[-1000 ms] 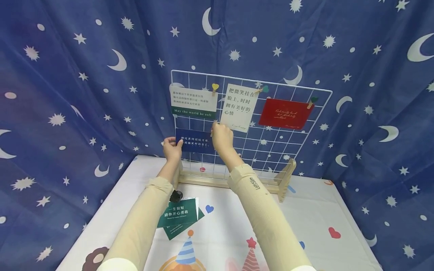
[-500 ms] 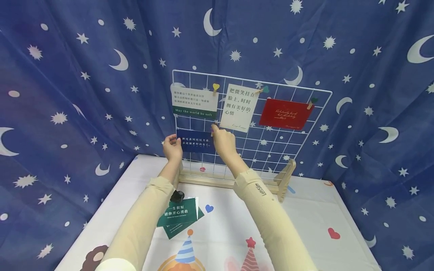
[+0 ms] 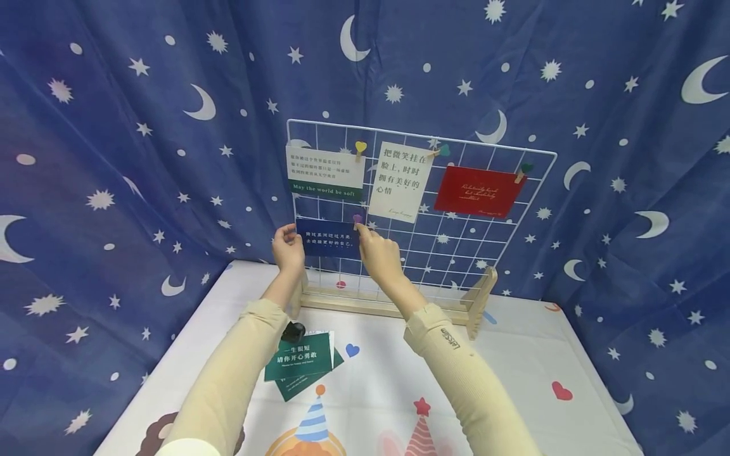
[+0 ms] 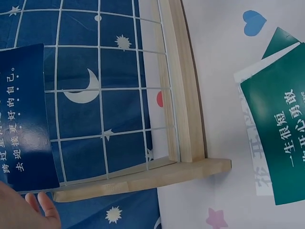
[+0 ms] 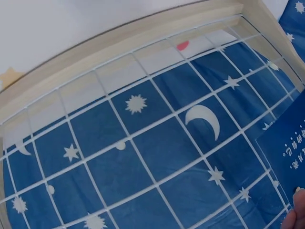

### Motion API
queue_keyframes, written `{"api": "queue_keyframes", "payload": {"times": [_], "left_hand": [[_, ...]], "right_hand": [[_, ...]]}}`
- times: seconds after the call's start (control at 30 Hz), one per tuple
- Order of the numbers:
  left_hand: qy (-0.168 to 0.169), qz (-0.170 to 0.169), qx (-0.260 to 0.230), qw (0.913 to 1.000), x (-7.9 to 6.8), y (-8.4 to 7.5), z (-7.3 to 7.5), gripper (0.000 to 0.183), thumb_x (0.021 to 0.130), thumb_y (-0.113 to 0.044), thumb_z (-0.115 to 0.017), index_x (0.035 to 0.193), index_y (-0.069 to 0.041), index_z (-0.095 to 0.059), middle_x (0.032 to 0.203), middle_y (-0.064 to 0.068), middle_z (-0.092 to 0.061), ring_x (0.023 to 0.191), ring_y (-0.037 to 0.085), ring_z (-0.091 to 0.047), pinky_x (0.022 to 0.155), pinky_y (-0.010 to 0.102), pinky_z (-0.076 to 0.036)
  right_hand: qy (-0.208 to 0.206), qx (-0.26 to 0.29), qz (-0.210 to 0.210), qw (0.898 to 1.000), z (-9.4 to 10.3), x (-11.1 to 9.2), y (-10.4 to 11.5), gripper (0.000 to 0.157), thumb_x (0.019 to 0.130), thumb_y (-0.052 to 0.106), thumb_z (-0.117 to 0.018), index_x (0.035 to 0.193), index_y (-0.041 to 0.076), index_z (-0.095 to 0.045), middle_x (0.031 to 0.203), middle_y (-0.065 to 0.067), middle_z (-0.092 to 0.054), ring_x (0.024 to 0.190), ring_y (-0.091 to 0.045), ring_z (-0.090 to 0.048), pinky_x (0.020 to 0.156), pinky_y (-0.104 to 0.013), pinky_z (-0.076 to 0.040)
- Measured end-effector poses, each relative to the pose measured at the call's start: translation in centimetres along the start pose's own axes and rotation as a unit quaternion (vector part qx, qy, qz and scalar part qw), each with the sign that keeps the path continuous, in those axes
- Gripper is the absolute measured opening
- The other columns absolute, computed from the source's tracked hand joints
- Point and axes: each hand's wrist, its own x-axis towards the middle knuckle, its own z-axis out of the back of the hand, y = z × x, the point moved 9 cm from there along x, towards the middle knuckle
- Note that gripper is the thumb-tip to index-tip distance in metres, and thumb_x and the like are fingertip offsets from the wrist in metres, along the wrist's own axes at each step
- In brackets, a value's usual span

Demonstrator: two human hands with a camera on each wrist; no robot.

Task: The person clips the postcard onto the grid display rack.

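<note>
A dark blue card (image 3: 327,238) with white writing lies against the lower left of a white wire grid (image 3: 445,244). My left hand (image 3: 289,248) holds the card at its left edge; in the left wrist view the fingertips (image 4: 47,204) show just past that edge. At the card's upper right corner sits a small wooden clothespin with a purple heart (image 3: 357,219). My right hand (image 3: 381,254) pinches the clothespin's lower part between thumb and finger. In the right wrist view only the fingertips (image 5: 298,205) show, beside the card's corner.
Clothespins hold a white-and-green card (image 3: 326,172), a white card (image 3: 400,182) and a red card (image 3: 479,192) higher on the grid. A wooden base (image 3: 376,306) supports it. Green cards (image 3: 299,358) and a small black object (image 3: 294,332) lie on the table. A starry blue curtain (image 3: 171,139) hangs behind.
My right hand has drawn slightly right and down, uncovering the purple heart of the clothespin. The left thumb has shifted back toward the card's left edge. The card stays in place.
</note>
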Motion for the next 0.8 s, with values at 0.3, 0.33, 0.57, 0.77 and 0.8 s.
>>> {"api": "queue_keyframes", "payload": {"times": [0.3, 0.33, 0.57, 0.77, 0.8], "left_hand": [[0.014, 0.003, 0.002, 0.9999, -0.5, -0.1, -0.1, 0.03, 0.089, 0.004, -0.049, 0.118, 0.0, -0.058, 0.113, 0.023, -0.059, 0.103, 0.035, -0.057, 0.089, 0.042, -0.048], [0.014, 0.002, 0.002, 0.9999, -0.6, -0.2, 0.0, 0.03, 0.089, 0.004, -0.05, 0.118, 0.0, -0.058, 0.113, 0.023, -0.059, 0.103, 0.035, -0.057, 0.089, 0.042, -0.048], [0.023, -0.011, -0.002, 0.9997, -1.2, 0.0, -0.2, 0.029, 0.09, 0.003, -0.051, 0.118, 0.0, -0.057, 0.112, 0.022, -0.058, 0.097, 0.031, -0.057, 0.085, 0.038, -0.049], [0.055, -0.024, -0.005, 0.9982, -2.4, 1.3, -0.7, 0.026, 0.092, -0.005, -0.055, 0.118, 0.001, -0.058, 0.106, 0.019, -0.058, 0.084, 0.017, -0.055, 0.076, 0.025, -0.047], [0.06, -0.031, -0.006, 0.9977, -2.6, 1.4, -0.8, 0.026, 0.093, -0.006, -0.056, 0.117, 0.001, -0.058, 0.104, 0.018, -0.058, 0.082, 0.015, -0.053, 0.074, 0.022, -0.046]], "right_hand": [[-0.001, 0.022, 0.005, 1.0, -0.6, -1.5, -0.4, 0.029, 0.092, 0.008, -0.056, 0.119, 0.003, -0.06, 0.065, -0.007, -0.064, 0.039, -0.005, -0.03, 0.037, -0.013, -0.02], [-0.001, 0.025, 0.001, 1.0, -0.7, -1.6, -0.5, 0.028, 0.092, 0.008, -0.056, 0.119, 0.003, -0.06, 0.065, -0.007, -0.064, 0.039, -0.005, -0.03, 0.037, -0.013, -0.019], [0.02, 0.067, -0.043, 0.997, -1.2, -2.7, -1.6, 0.022, 0.092, 0.012, -0.056, 0.11, 0.002, -0.064, 0.057, -0.003, -0.059, 0.04, -0.006, -0.036, 0.037, -0.013, -0.021], [0.053, 0.078, -0.045, 0.995, -2.2, -3.7, -1.9, 0.022, 0.092, 0.015, -0.057, 0.108, 0.002, -0.066, 0.057, -0.002, -0.061, 0.041, -0.006, -0.039, 0.037, -0.013, -0.023], [0.055, 0.082, -0.043, 0.994, -2.3, -3.8, -1.8, 0.022, 0.091, 0.015, -0.057, 0.107, 0.002, -0.066, 0.058, -0.003, -0.062, 0.041, -0.006, -0.04, 0.037, -0.013, -0.023]]}}
